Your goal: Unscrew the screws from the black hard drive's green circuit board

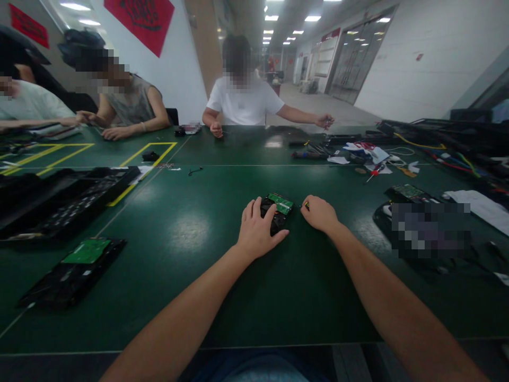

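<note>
On the green tabletop in front of me lies a small black device with a green circuit board [281, 203] on its upper face. My left hand [256, 229] grips it from the left, with fingers over its far side and the thumb along its near right edge, covering part of it. Just to the right, apart from the device, my right hand [321, 213] is closed with its knuckles up. A bit of something dark and yellow [306, 206] shows at its fingers; the rest is hidden in the grip.
A similar black unit with a green board [86, 250] lies at left, near a long black casing [71, 201]. At right are a blurred-out item [431, 228], another board [407, 192], a red-handled screwdriver [374, 173] and cables. People [242, 101] sit across the table [191, 302].
</note>
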Tool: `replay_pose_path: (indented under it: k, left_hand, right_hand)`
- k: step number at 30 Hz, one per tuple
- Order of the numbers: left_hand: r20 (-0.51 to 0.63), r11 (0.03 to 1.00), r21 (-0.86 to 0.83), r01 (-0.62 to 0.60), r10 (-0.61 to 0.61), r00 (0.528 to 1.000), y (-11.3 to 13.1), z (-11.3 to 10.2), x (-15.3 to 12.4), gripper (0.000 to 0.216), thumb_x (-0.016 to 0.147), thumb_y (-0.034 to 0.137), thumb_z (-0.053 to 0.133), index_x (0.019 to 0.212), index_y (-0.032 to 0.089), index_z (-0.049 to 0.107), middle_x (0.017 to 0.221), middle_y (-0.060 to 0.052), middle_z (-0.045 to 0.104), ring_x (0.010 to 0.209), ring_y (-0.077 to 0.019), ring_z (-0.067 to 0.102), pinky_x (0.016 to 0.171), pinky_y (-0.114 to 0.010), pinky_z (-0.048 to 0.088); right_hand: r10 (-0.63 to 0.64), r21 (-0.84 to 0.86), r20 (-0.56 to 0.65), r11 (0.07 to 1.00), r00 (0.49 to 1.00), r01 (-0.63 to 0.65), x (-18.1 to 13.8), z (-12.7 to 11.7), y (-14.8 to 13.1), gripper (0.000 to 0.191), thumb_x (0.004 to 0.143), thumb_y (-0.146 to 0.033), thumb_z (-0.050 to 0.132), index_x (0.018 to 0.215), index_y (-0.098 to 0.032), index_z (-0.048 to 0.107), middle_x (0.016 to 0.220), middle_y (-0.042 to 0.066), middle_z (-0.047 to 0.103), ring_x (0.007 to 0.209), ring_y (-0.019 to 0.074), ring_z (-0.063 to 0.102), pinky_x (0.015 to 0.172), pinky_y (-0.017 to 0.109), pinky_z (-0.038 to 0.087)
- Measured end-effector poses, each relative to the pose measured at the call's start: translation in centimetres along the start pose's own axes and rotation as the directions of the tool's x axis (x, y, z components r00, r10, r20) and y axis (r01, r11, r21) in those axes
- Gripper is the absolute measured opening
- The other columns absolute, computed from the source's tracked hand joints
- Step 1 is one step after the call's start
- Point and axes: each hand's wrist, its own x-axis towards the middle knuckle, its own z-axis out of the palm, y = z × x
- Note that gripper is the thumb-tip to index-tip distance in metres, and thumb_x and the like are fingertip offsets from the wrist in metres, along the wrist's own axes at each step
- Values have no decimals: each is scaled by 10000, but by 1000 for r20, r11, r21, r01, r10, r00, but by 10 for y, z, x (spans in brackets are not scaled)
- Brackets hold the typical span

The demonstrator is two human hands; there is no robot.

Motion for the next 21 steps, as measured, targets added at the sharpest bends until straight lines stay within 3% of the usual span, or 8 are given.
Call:
replay_pose_path:
  k: [5, 18, 21]
  left_hand:
    - [61, 998, -30, 48, -46, 997, -6, 10, 2, 720, 948, 569, 651, 1562, 234, 479, 1661, -215, 335, 1495, -469, 375, 1168, -642, 381]
    - [132, 995, -64, -71, 79, 988, -22, -15, -7, 826, 857, 487, 712, 1576, 174, 454, 1591, -218, 369, 1423, -436, 465, 1174, -572, 416]
    - [122, 997, -21, -74, 76, 990, -23, -18, -13, 809, 878, 493, 701, 1585, 184, 457, 1613, -227, 357, 1483, -461, 392, 1208, -606, 353]
  right_hand:
    - [-27, -17, -19, 1000, 999, 26, -8, -1, -5, 295, 1043, -334, 448, 1154, -176, 672, 1213, 179, 716, 967, 300, 718, 806, 405, 528]
    - [-8, -52, -30, 999, 1000, 7, -10, -4, -10, 289, 1050, -341, 445, 1180, -165, 633, 1172, 188, 722, 958, 329, 734, 803, 410, 512]
    - [11, -47, -38, 999, 999, -12, -11, -7, -8, 295, 1053, -355, 444, 1169, -157, 629, 1144, 193, 734, 946, 326, 733, 792, 403, 501]
